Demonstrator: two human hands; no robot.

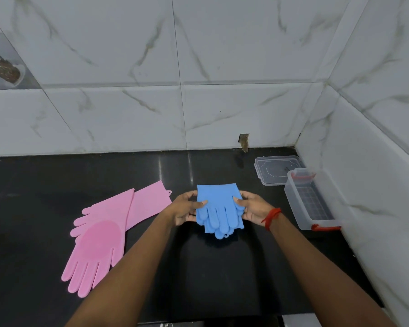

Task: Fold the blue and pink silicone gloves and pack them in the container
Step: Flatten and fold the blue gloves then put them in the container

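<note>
Gloves (219,204) (blue) between left hand (187,208), right hand (254,208)

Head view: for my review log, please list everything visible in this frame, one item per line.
blue gloves: one folded bundle, blue, held just above the counter's middle
pink gloves: two, pink, lying flat and overlapping on the counter's left
container: one, clear with red latches, open, on the right by the side wall
lid: one, clear, flat on the counter behind the container
counter: one, black
wall tiles: white, marbled, behind and to the right
thread: red, round the right wrist
left hand: grips the bundle's left edge
right hand: grips its right edge
</note>
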